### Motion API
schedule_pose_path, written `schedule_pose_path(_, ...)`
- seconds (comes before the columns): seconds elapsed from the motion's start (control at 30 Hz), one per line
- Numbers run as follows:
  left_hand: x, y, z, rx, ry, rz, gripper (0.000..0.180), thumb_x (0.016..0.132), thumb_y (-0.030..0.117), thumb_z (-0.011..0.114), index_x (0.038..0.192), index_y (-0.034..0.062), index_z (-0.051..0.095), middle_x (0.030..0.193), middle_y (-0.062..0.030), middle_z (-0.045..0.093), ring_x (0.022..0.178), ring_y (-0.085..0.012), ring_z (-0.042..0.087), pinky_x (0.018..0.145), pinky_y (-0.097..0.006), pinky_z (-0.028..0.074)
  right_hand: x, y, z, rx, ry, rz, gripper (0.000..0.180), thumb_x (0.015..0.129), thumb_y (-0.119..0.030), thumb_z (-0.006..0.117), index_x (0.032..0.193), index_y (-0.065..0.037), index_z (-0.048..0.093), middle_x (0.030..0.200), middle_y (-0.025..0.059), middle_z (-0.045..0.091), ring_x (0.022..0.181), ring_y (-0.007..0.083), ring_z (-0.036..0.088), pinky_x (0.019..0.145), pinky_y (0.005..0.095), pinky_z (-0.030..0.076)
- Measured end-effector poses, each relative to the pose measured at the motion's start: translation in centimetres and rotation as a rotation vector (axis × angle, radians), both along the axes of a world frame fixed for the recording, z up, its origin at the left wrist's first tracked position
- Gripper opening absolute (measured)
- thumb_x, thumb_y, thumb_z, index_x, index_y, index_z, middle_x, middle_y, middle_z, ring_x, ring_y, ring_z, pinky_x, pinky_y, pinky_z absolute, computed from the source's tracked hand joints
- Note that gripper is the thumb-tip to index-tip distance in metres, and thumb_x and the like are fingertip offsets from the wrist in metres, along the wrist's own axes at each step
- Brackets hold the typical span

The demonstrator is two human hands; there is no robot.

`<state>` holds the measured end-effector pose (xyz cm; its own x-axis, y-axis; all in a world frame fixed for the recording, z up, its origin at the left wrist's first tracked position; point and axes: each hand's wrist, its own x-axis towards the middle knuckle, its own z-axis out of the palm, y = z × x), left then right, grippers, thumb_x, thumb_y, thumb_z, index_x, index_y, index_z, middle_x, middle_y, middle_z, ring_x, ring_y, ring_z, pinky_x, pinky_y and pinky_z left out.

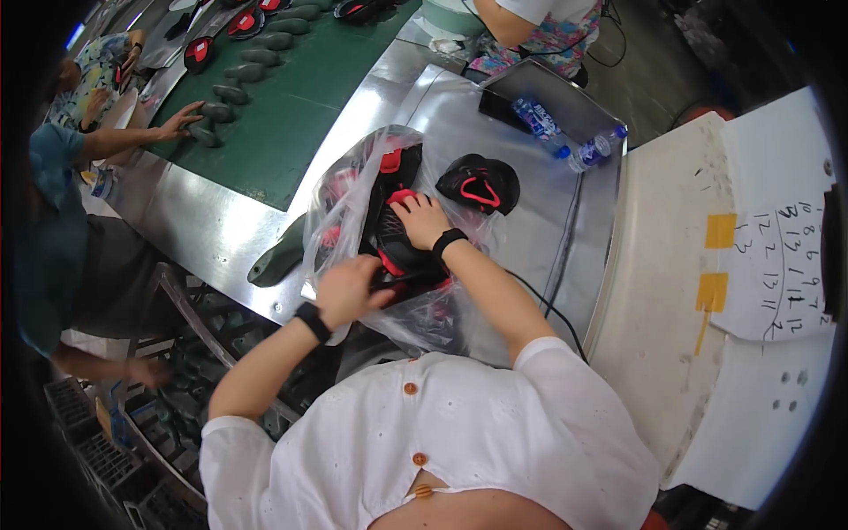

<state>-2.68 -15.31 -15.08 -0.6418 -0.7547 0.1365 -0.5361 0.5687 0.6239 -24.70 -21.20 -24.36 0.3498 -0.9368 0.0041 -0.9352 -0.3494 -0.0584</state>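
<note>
In front of me a clear plastic bag (353, 190) lies on the metal table, with several black-and-red shoe uppers (395, 231) in its mouth. My right hand (421, 221) rests on the uppers, its fingers spread over a red part. Nearer to me, my left hand (347, 290) is slightly blurred. Its thumb and fingers close on the dark edge of a shoe upper at the bag's near side. Another black upper with a red-trimmed opening (480, 184) sits apart, right of the bag. A green shoe last (278, 254) lies left of the bag.
A green conveyor belt (291, 115) carries rows of dark green lasts. A co-worker's hand (183, 120) touches one at left. Two plastic bottles (594, 152) lie in a metal tray (609, 115) at right. A white board (671, 256) slants beside the table. Another person sits across.
</note>
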Motion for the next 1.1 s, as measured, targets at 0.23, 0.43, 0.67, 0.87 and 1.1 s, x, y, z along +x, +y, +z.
schedule_pose_path(0.23,4.7,0.5,-3.6,0.396,0.156,0.163,0.017,0.067,-0.007,0.055,0.079,0.0028,0.063,0.092,-0.0134,0.063,0.088,-0.0267,0.060,0.081,-0.037,0.046,-3.5,-0.3,7.4,0.206,-0.342,-0.087,0.073,0.060,-0.016,0.074,0.124,-0.012,0.041,0.098,0.0141,0.056,0.085,0.0339,0.060,0.066,0.0439,0.050)
schedule_pose_path(0.43,6.4,-0.1,-1.5,0.245,0.715,0.444,0.016,0.064,-0.011,0.061,0.064,0.0052,0.062,0.123,-0.0126,0.047,0.117,-0.0273,0.044,0.098,-0.033,0.032,-6.6,-0.7,9.2,0.066,-1.583,-0.815,0.038,0.079,-0.018,0.068,0.110,0.001,0.055,0.073,0.0003,0.057,0.060,0.0113,0.054,0.052,0.0222,0.045)
schedule_pose_path(0.67,5.4,-3.0,0.7,0.483,1.220,0.335,0.028,0.060,-0.020,0.042,0.053,0.0053,0.050,0.129,-0.0170,0.041,0.122,-0.0339,0.041,0.100,-0.040,0.035,-9.8,-9.3,6.8,-0.004,-1.676,-0.812,0.036,0.080,-0.020,0.068,0.106,0.002,0.057,0.086,0.0066,0.057,0.071,0.0131,0.055,0.054,0.0264,0.048)
schedule_pose_path(0.87,5.4,-3.9,0.1,0.392,1.100,0.251,0.025,0.062,-0.013,0.051,0.046,0.0054,0.047,0.119,-0.0142,0.049,0.122,-0.0334,0.042,0.101,-0.039,0.033,-8.2,-10.6,7.4,0.350,-1.201,-0.646,0.061,0.078,-0.021,0.069,0.126,0.005,0.040,0.105,0.0097,0.052,0.087,0.0148,0.053,0.077,0.0276,0.046)
schedule_pose_path(1.1,3.7,-5.6,0.1,0.812,1.256,0.057,0.011,0.078,-0.004,0.057,0.083,0.0060,0.055,0.118,-0.0117,0.048,0.121,-0.0265,0.042,0.098,-0.036,0.038,5.0,-1.0,12.0,1.258,-1.320,0.046,0.060,0.080,-0.012,0.064,0.132,-0.004,0.035,0.108,0.0055,0.053,0.090,0.0120,0.055,0.080,0.0276,0.046)
